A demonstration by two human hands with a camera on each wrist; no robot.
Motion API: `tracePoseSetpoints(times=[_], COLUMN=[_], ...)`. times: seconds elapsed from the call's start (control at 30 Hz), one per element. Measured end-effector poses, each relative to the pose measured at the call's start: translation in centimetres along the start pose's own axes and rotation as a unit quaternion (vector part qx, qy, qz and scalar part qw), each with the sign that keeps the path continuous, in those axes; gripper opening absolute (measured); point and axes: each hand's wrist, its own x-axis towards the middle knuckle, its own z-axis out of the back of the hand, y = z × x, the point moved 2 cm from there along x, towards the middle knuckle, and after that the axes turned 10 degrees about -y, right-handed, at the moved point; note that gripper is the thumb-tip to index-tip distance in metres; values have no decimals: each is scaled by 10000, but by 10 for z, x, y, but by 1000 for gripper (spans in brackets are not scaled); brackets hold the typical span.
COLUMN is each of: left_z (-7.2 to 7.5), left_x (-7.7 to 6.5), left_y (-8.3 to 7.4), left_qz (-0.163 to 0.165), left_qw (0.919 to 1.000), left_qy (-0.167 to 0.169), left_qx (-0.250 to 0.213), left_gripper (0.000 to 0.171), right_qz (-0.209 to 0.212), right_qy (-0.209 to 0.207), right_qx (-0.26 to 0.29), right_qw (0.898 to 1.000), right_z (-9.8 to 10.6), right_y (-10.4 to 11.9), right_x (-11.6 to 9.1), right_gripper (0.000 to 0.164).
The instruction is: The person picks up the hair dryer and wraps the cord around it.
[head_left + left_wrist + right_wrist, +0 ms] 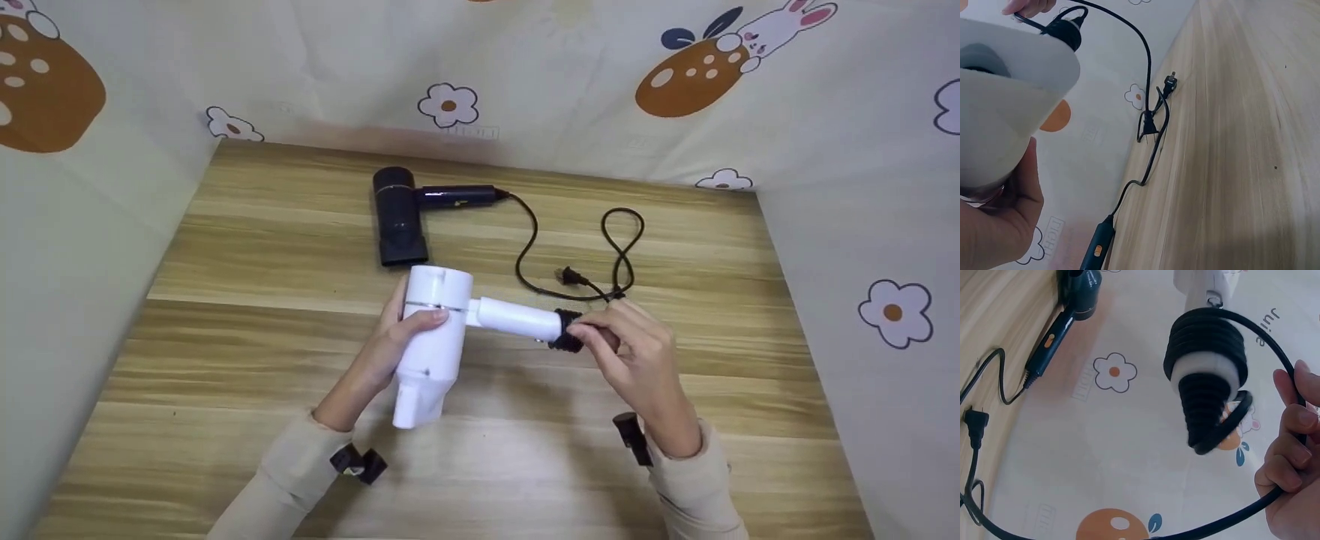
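A white hair dryer (442, 352) is held above the wooden table, its nozzle toward me and its handle pointing right. My left hand (394, 341) grips its barrel, with the thumb across the front. Several turns of black cord (1207, 334) are wound around the handle's end. My right hand (641, 352) holds the cord beside that end; in the right wrist view the fingers curl round it. From the hand the loose cord runs down in a wide curve to a two-pin plug (976, 423), which hangs free in the left wrist view.
A dark hair dryer (397, 214) lies at the back of the wooden table (247, 330), handle to the right. Its black cord (534, 240) snakes right into a loop. Patterned fabric walls (555, 97) stand behind and at both sides.
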Motion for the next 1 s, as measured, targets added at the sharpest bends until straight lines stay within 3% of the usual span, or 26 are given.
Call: tracePoseSetpoints(times=[0.23, 0.47, 0.6, 0.77, 0.87, 1.0], left_z=[-2, -2, -2, -2, -3, -5], left_x=[-4, -5, -5, -5, -7, -8], left_y=[-3, -9, -11, -12, -13, -16], left_qz=[119, 72, 90, 118, 91, 56], left_qw=[9992, 9976, 9978, 9979, 9976, 9960], left_qy=[360, 670, 656, 619, 660, 829], left_qx=[152, 160, 106, 150, 201, 342], left_gripper=[74, 71, 67, 64, 64, 69], right_qz=[-736, -1621, -1400, -880, -953, -1350], right_qy=[-11, 170, 187, 205, 278, 468], right_qx=[321, 743, 1278, 1528, 1513, 1608], right_qw=[9968, 9838, 9817, 9841, 9835, 9766], right_z=[4, 8, 14, 17, 15, 12], right_y=[-4, -8, -5, -1, -3, -9], right_x=[1, -2, -2, 0, 2, 3], right_gripper=[7, 3, 7, 9, 6, 7])
